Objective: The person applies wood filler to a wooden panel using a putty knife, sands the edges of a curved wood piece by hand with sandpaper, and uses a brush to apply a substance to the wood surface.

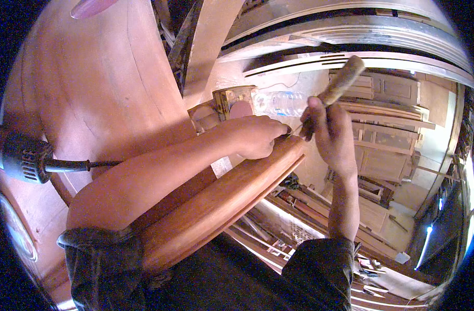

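Observation:
A long, rounded piece of reddish-brown wood (221, 194) lies slantwise in front of me, its far end between my two hands. My left hand (255, 137) is closed at that end, knuckles up; something small and dark shows by its fingertips, too unclear to name. Just to the right, my right hand (330, 129) is wrapped round a thick, light-brown wooden stick (345, 78). The stick points up and away to the right, and its lower end comes down close to the wood's tip. Whether it touches the wood, I cannot tell.
A broad wooden panel (102, 78) fills the left, with a dark corded power tool (27, 158) at its edge. Beyond my hands are a clear plastic bottle (281, 102) and a worn tin (237, 98). Boards (387, 116) and cabinet doors (398, 90) are stacked to the right.

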`<state>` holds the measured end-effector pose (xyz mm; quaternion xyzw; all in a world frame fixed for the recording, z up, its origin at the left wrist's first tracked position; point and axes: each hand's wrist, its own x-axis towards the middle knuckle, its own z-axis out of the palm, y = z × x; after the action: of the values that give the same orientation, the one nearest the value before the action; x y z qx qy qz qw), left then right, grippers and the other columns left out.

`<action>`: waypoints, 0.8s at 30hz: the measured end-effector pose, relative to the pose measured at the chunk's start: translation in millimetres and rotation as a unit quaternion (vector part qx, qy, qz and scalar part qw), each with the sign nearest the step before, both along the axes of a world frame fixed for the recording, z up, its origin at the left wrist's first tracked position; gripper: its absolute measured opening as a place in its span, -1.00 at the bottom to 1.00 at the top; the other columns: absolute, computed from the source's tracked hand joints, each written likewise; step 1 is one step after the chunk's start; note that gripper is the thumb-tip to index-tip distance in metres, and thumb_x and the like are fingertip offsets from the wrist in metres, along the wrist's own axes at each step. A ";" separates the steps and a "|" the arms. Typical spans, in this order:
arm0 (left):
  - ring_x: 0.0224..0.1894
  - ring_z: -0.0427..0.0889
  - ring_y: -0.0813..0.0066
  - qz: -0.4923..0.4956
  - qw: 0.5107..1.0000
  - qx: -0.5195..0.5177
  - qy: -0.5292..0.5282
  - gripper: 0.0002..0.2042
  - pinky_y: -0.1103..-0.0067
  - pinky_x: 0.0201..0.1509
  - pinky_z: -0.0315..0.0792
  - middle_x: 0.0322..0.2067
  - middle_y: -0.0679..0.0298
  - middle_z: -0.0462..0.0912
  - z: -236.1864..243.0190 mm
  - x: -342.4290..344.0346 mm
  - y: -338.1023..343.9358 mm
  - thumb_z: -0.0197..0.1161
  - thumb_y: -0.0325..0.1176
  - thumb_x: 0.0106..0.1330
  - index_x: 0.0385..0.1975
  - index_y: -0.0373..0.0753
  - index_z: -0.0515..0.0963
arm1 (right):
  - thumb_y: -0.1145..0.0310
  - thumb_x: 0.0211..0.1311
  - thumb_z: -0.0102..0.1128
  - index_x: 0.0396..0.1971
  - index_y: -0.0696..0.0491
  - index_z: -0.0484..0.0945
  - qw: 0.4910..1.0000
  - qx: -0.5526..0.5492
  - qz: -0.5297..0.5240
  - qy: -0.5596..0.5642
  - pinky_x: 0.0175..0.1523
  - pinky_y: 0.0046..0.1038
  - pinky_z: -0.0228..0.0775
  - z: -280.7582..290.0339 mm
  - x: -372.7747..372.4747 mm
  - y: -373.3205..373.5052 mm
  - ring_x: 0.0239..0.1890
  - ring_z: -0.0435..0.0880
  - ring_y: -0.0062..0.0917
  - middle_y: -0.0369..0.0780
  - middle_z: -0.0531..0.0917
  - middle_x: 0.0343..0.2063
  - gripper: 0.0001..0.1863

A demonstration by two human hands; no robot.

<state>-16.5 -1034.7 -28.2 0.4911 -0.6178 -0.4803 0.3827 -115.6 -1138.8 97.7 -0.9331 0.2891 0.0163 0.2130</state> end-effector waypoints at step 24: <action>0.08 0.56 -0.01 0.009 1.000 -0.025 0.004 -0.53 0.25 0.16 0.43 0.01 -0.08 0.59 -1.8 -1.1 0.2 0.06 -0.55 0.10 0.10 -0.32 0.46 | 0.24 0.47 0.02 -0.54 0.18 0.54 0.996 0.008 -0.083 -0.015 -0.47 -0.39 0.45 14.0 -10.6 8.2 -0.62 0.64 -0.47 -0.18 0.59 -0.70 -0.61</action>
<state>-17.6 -1034.4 -30.0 0.4845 -0.6240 -0.4632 0.4016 -126.2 -1130.6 111.7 -0.9046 0.3619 -0.0128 0.2249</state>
